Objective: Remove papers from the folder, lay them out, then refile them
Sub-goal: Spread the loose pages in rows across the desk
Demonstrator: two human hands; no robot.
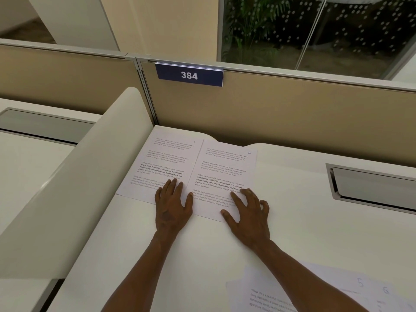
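Office cubicle: white tabletop (292, 221) against a beige partition (292, 113) bearing a sign (189, 75) reading 384. Two printed sheets lie side by side at the far left corner, edges touching or slightly overlapping: sheet 1 (162, 163) and sheet 2 (222, 172). Left hand (172, 206) rests flat on sheet 1's near edge, fingers straight, gripping nothing. Right hand (247, 212) presses sheet 2's near corner, fingers spread and partly bent, holding nothing. Judged step: laying out, two sheets placed. More sheets (315, 291), marked 5 and 6, lie loosely stacked near the right forearm. No folder visible. Next move likely calls for fetching another sheet and setting it beside sheet 2.
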